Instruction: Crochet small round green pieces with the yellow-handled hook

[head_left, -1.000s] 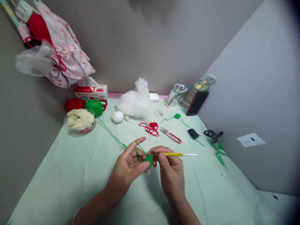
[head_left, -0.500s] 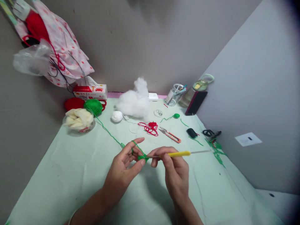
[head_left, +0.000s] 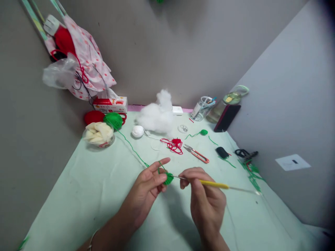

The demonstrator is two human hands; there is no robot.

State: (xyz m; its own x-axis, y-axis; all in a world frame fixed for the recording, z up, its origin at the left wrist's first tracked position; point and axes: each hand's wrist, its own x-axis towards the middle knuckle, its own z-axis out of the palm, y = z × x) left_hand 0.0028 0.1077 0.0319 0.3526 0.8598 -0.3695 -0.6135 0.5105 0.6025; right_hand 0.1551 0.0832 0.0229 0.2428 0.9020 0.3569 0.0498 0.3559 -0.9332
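Note:
Between thumb and fingers, my left hand (head_left: 148, 188) pinches a small green crochet piece (head_left: 169, 179). Green yarn (head_left: 133, 149) loops round its raised index finger and runs back to a green yarn ball (head_left: 113, 120) at the back left. My right hand (head_left: 205, 200) grips a crochet hook (head_left: 214, 184) by its yellow handle, pen-fashion. The hook's thin metal shaft points left, with its tip at the green piece; whether it passes through a stitch I cannot tell. The hook's other metal end sticks out to the right.
Orange thread snips (head_left: 196, 154) and tangled red yarn (head_left: 172, 144) lie beyond my hands. Farther back are white stuffing (head_left: 155, 116), a white yarn ball (head_left: 137, 131), a tub (head_left: 98, 135) and a tissue box (head_left: 111, 105). A phone (head_left: 227, 118) leans near a bottle (head_left: 222, 106) at the right.
The camera view has shifted, so everything sits farther right. My left hand has turned the green piece, showing more of its face. The hook has tilted, its right end lower.

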